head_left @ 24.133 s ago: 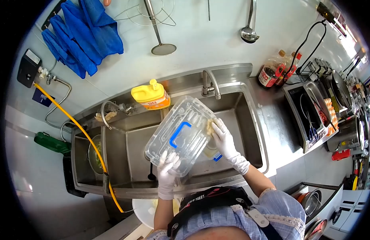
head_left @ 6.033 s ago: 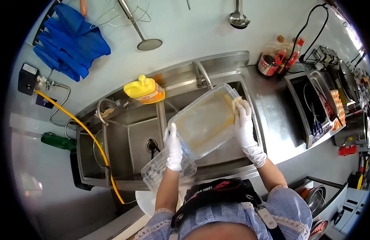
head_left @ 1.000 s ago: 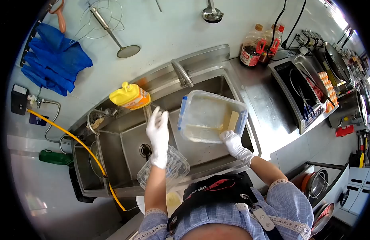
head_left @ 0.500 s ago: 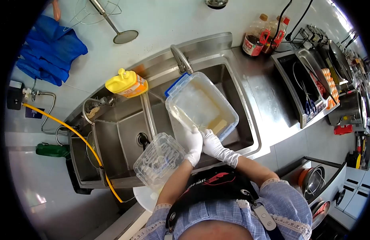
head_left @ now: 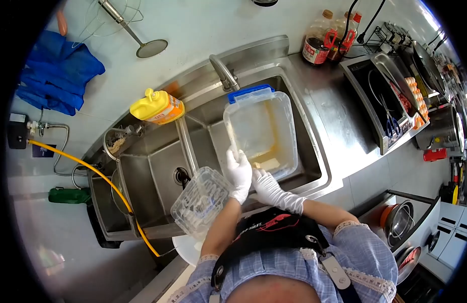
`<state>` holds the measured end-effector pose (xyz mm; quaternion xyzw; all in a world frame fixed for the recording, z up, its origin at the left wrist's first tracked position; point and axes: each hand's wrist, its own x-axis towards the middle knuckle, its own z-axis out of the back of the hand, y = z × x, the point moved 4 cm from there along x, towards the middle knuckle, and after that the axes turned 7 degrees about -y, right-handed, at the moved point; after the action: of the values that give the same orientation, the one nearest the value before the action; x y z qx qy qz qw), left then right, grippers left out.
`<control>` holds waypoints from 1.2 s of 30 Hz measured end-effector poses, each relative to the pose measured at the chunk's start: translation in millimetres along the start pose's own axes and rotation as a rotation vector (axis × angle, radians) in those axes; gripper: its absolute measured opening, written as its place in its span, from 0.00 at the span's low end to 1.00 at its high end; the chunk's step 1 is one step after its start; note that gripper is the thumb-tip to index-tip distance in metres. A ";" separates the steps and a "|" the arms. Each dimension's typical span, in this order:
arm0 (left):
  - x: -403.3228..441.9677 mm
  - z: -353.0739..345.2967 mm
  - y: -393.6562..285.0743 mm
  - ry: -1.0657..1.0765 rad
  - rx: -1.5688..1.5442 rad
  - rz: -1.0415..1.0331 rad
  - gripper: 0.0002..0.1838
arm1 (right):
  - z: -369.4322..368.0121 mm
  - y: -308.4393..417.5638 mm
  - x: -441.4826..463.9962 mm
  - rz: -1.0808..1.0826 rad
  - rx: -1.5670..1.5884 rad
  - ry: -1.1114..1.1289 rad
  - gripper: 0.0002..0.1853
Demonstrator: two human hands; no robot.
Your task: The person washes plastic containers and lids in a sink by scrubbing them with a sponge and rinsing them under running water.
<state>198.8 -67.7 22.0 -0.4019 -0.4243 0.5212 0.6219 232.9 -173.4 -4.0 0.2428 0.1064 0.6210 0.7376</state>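
Clear plastic storage box: likely light, stiff, slippery; best held by opposite rims. Left hand and right hand curl fingers at its edge, grip unclear.

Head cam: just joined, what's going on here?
A person in white gloves has a clear box over the right sink basin. The left hand grips its near left corner; the right hand is close beside it at the near edge, its exact grip unclear. Yellowish streaks show on the box. What looks like a clear lid lies at the sink's front edge, to the left. A yellow jug stands at the back of the sink.
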 end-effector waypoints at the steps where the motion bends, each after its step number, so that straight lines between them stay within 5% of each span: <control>1: 1.8 3.7 0.0 -0.004 0.003 0.001 0.10 | 6.8 -7.5 -1.9 0.085 -0.005 0.057 0.24; 2: 7.4 9.5 0.2 -0.001 0.027 -0.003 0.09 | 2.2 -24.6 -1.3 -0.044 -0.110 0.282 0.21; 3: 11.5 15.3 1.4 0.003 0.049 -0.002 0.09 | 7.8 -42.3 -9.7 0.016 -0.249 0.067 0.19; 8: 26.0 7.2 17.5 0.083 -0.024 0.072 0.11 | -5.8 -50.0 -8.7 0.073 -0.405 -0.008 0.17; 10: 29.8 -3.7 -0.3 0.280 0.087 -0.052 0.15 | -11.9 -41.5 -5.7 0.133 -0.335 -0.110 0.11; 11: 32.8 -8.0 -8.8 0.298 0.130 -0.348 0.19 | -15.0 -39.6 -7.3 0.138 -0.338 -0.109 0.11; 13: 34.6 -6.0 -25.9 0.465 0.183 -0.355 0.24 | -12.2 -40.8 -7.9 0.022 -0.197 -0.100 0.11; 14: 31.1 -3.2 -28.0 0.460 0.181 -0.355 0.24 | -9.8 -42.0 -7.7 0.003 -0.168 -0.139 0.13; 16: 13.8 20.8 -36.9 -0.007 0.423 -0.585 0.30 | -5.5 -40.3 -2.6 -0.055 -0.120 -0.211 0.14; 17: 1.2 24.7 -10.4 -0.052 0.381 -0.336 0.33 | -2.8 -39.3 0.0 -0.119 -0.069 -0.280 0.15; 19: -30.2 17.4 31.3 0.019 -0.196 0.374 0.27 | -4.5 -32.2 8.0 -0.159 -0.063 -0.284 0.16; 23: -31.7 3.1 29.1 0.001 -0.329 0.351 0.12 | -0.8 -9.4 28.5 -0.164 0.005 -0.279 0.18; 29: 8.2 17.9 30.5 -0.187 -0.160 0.175 0.13 | 15.3 -1.6 53.1 0.079 0.178 -0.204 0.19; 32: 18.9 27.3 0.1 -0.170 -0.016 0.143 0.16 | 32.7 0.2 43.2 0.333 -0.027 0.029 0.29; 35: 24.6 34.5 -3.9 -0.161 0.017 0.086 0.15 | 64.6 -42.0 43.5 0.003 -0.123 0.197 0.28; 36: 28.5 36.6 -0.2 -0.171 -0.010 0.044 0.14 | 58.3 -69.0 38.9 0.047 -0.144 0.029 0.27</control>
<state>167.0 -37.4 36.8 -0.3685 -0.4696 0.5650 0.5696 327.3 -156.6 17.9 0.1825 0.0666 0.6476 0.7368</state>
